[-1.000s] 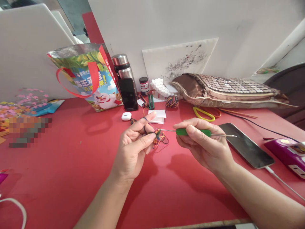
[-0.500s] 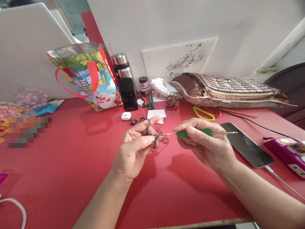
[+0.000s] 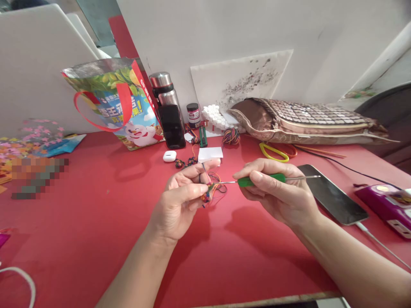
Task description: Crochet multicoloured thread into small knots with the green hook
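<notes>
Between the thumb and fingers of my left hand [image 3: 181, 196] is a small multicoloured crochet piece [image 3: 206, 196]. A dark strand of yarn [image 3: 204, 168] runs up over the raised index finger of that hand. My right hand [image 3: 279, 192] grips the green handle of a crochet hook [image 3: 246, 182]. Its thin metal shaft points left and meets the piece at my left fingertips; the tip is hidden there. The hook's other metal end sticks out to the right of my right hand. Loose yarn loops hang beside the piece.
On the red table [image 3: 105, 239] stand a shopping bag [image 3: 112, 107], a steel flask [image 3: 163, 87] and an upright phone [image 3: 172, 126]. A yarn ball [image 3: 231, 136] and a white earphone case [image 3: 170, 156] lie beyond my hands. Another phone [image 3: 337, 196], charging, is by my right wrist.
The crochet piece has tilted slightly and moved a little down and left in my left fingers. My left index finger has stretched a bit to the right. The hook has barely moved.
</notes>
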Available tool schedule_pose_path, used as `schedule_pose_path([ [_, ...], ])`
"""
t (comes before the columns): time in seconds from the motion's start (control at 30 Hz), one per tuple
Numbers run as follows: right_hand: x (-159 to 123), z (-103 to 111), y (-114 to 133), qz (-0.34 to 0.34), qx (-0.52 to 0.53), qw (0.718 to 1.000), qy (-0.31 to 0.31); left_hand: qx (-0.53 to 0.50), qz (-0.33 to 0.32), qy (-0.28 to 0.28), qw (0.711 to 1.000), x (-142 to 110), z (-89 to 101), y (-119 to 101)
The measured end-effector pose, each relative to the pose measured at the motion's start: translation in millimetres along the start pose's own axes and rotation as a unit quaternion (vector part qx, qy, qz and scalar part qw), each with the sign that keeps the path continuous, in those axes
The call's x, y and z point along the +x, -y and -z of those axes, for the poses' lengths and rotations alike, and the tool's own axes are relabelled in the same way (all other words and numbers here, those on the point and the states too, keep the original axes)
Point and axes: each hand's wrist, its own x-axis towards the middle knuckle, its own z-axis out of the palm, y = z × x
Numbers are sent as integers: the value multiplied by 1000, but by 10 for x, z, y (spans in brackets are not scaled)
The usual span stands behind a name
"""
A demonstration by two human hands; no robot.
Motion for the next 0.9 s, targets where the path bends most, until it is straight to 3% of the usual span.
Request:
schedule_pose_path([
  [0.43,19,46,2,-32,27,999,35,-9,64,49,997,35,90,-7],
  [0.6,36,48,-22,-73,80,994,35,-3,24,58,998,42,71,55],
  [0.8,27,-13,-123,-105,142,984,23,49,-97,-5,994,33,27,145],
  [0.9,3,-76,-183,-103,169,980,15,76,-112,-11,991,39,8,197],
])
